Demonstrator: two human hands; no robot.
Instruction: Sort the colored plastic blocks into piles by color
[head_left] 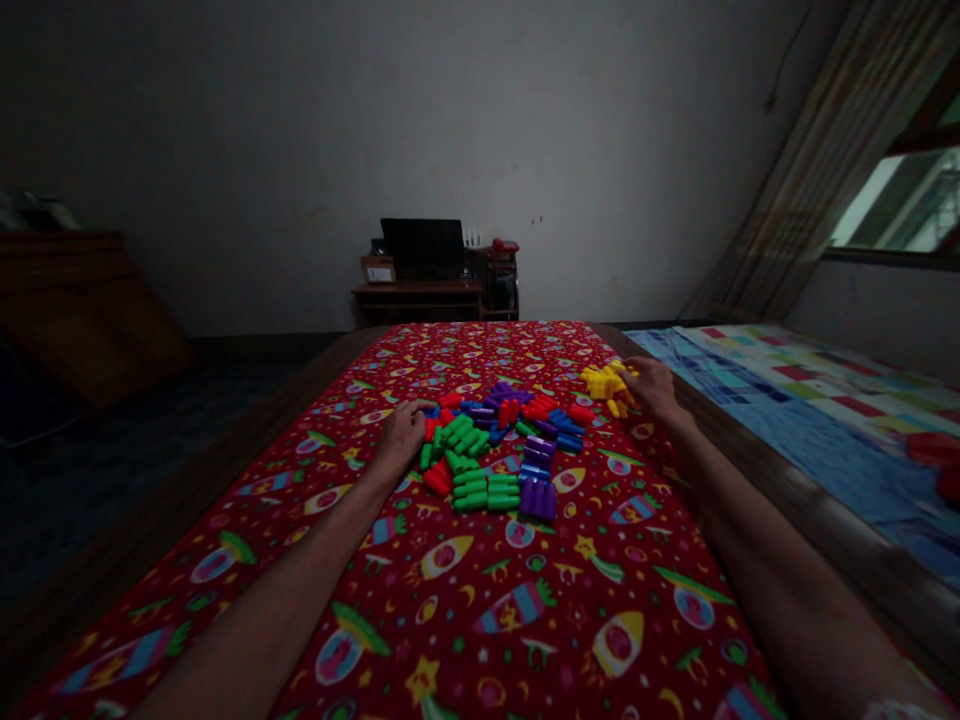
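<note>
A pile of plastic building blocks lies on a red patterned cloth, with green blocks [465, 437], purple blocks [538, 499], red blocks [438, 478] and blue blocks [570, 442] mixed together. My left hand [403, 432] rests at the pile's left edge, its fingers loosely bent beside blue and red pieces; no block shows in its grasp. Off to the right, yellow blocks [602, 383] form a small group of their own. My right hand [651, 386] reaches to that group, thumb and fingers closed on a yellow block at its right side. The fingertips are partly hidden.
The red cloth [525, 630] covers a long table with dark wooden edges [750, 465]. A bed with a blue and checkered cover [780, 400] stands on the right. Beyond the table's far end are a desk [420, 290] and a black monitor [424, 248]. A wooden cabinet [82, 310] stands left.
</note>
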